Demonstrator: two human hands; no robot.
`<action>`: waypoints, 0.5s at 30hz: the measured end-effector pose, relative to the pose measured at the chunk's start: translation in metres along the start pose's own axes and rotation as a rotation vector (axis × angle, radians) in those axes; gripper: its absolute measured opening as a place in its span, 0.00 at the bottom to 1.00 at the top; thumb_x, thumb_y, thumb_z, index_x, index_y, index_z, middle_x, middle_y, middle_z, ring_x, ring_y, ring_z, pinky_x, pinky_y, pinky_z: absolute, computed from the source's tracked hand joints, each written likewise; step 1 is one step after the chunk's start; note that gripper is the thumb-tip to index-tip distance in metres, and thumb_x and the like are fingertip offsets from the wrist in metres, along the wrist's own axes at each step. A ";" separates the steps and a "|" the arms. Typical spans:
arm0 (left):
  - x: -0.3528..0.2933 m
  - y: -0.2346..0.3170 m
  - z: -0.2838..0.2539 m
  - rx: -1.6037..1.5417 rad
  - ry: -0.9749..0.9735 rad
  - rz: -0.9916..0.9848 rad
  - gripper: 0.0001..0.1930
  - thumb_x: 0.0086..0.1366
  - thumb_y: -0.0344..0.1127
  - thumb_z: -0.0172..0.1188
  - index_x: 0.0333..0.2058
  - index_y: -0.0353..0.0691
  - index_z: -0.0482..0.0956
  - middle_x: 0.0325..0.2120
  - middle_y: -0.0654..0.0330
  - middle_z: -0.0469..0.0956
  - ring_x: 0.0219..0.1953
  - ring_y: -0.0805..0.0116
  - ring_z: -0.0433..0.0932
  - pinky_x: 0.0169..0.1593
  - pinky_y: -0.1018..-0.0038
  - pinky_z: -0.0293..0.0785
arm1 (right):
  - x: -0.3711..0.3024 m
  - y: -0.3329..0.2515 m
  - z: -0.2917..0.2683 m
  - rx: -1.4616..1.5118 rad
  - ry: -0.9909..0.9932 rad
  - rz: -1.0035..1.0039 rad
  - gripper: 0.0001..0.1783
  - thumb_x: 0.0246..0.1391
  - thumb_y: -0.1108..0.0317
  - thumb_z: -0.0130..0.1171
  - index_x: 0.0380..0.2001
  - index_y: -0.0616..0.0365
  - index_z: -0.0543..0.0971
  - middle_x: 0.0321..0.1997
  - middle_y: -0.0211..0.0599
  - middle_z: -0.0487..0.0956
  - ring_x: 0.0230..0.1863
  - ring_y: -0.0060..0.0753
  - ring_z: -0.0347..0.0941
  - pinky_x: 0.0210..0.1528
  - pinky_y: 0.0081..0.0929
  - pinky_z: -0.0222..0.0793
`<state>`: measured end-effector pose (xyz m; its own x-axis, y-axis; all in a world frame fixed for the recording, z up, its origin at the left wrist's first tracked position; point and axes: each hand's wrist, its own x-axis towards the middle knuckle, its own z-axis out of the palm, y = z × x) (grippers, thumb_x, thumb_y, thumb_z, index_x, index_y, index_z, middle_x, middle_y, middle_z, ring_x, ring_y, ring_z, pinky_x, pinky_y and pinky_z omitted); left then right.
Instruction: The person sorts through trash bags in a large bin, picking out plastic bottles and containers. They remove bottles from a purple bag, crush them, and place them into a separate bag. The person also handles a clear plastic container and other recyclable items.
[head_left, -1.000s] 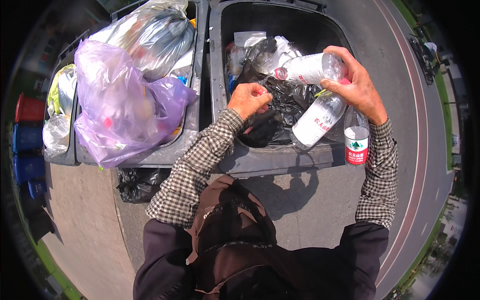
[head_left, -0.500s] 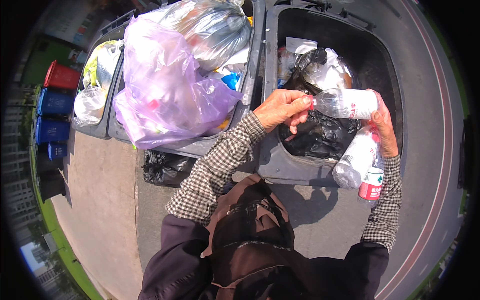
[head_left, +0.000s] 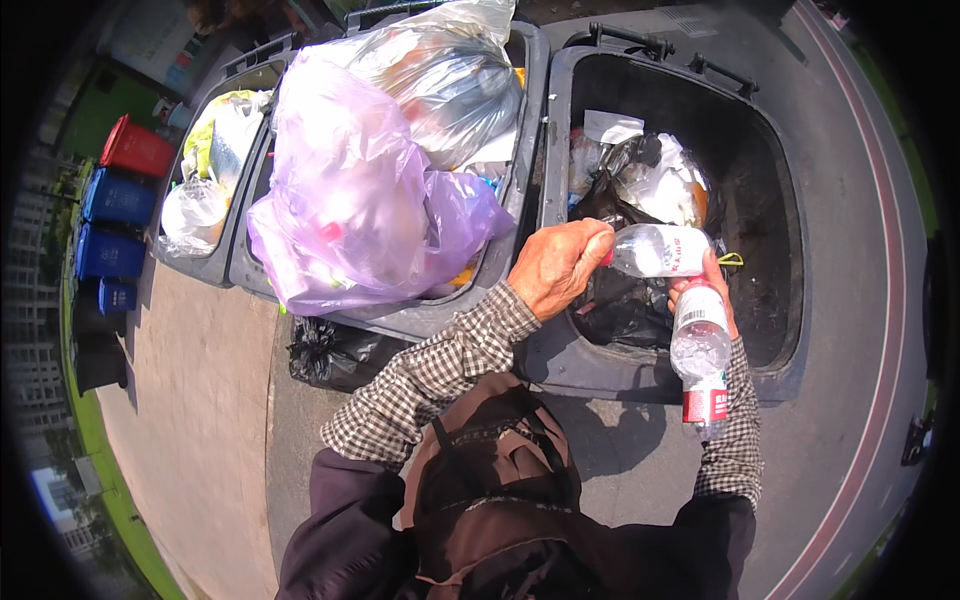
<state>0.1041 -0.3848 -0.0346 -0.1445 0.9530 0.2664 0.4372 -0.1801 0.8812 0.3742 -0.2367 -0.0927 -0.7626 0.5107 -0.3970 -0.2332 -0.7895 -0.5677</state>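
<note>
Bin (head_left: 558,357) below, bottle (head_left: 658,251) between left grip (head_left: 560,268) and right grip (head_left: 717,278).

Free room: far right corner of open bin (head_left: 748,150). Held bottles (head_left: 698,345) block middle, black bag (head_left: 628,318) beneath.

bright sunlight falls across pale paving (head_left: 190,400) and grey asphalt (head_left: 840,250).
a reddish stripe (head_left: 893,270) lines the asphalt at right; at far left, red (head_left: 138,148) and blue bins (head_left: 120,195) stand near green grass (head_left: 122,500).
</note>
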 end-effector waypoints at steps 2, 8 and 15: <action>-0.002 0.000 -0.004 0.128 0.051 0.174 0.13 0.69 0.31 0.63 0.50 0.32 0.79 0.33 0.51 0.81 0.36 0.57 0.83 0.40 0.68 0.79 | 0.004 0.003 0.000 0.011 -0.040 0.004 0.31 0.64 0.39 0.60 0.53 0.57 0.78 0.28 0.35 0.81 0.24 0.28 0.80 0.26 0.26 0.81; -0.014 0.011 -0.021 0.285 0.112 0.414 0.17 0.62 0.29 0.68 0.50 0.34 0.79 0.32 0.51 0.78 0.33 0.54 0.80 0.37 0.64 0.78 | 0.000 0.000 0.005 0.101 -0.406 0.127 0.29 0.67 0.43 0.58 0.56 0.57 0.76 0.37 0.37 0.83 0.38 0.31 0.84 0.42 0.33 0.85; -0.023 -0.007 -0.008 -0.262 0.290 -0.181 0.14 0.63 0.35 0.68 0.43 0.34 0.80 0.28 0.59 0.82 0.29 0.72 0.79 0.37 0.74 0.78 | 0.021 0.009 0.083 0.023 0.008 -0.094 0.37 0.64 0.48 0.65 0.65 0.62 0.69 0.49 0.37 0.79 0.48 0.26 0.78 0.48 0.23 0.78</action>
<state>0.0969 -0.4071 -0.0436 -0.4585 0.8735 0.1639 0.1467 -0.1075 0.9833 0.3058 -0.2608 -0.0463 -0.7319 0.5853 -0.3488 -0.3172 -0.7458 -0.5858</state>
